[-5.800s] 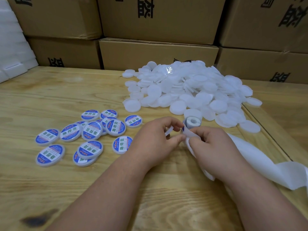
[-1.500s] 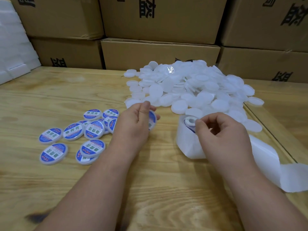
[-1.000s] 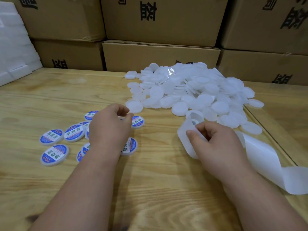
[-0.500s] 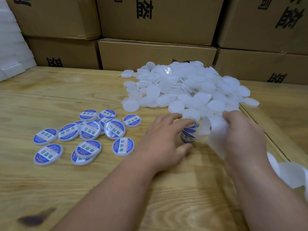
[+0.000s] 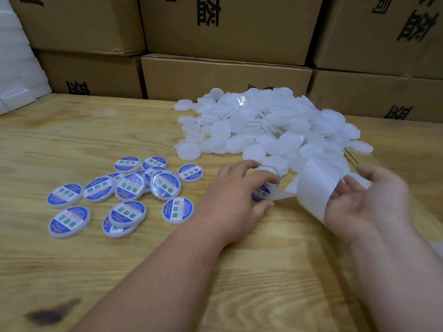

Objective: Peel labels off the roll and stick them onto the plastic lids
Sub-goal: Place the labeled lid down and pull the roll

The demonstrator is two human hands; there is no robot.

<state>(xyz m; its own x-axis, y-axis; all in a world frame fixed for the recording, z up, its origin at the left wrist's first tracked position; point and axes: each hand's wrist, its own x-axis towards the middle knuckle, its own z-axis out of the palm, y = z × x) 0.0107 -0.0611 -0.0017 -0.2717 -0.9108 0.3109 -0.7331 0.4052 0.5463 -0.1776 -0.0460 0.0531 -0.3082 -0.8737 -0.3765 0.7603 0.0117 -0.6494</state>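
Both hands at the label roll
Left hand [image 5: 236, 200] grips the small blue-and-white label roll [image 5: 265, 188]; right hand [image 5: 366, 202] holds the translucent white backing strip [image 5: 316, 185] on the pale wooden table [image 5: 96, 271]

Two bare forearms enter from the bottom edge of the head view, each ending in a bare hand: left hand [image 5: 236, 200], right hand [image 5: 366, 202]. No sleeve, glove, watch, ring or band visible on either arm up to the frame edge; nothing worn is in view. Fingernails on the right hand look short and unpainted; the left hand's nails are too blurred to judge.
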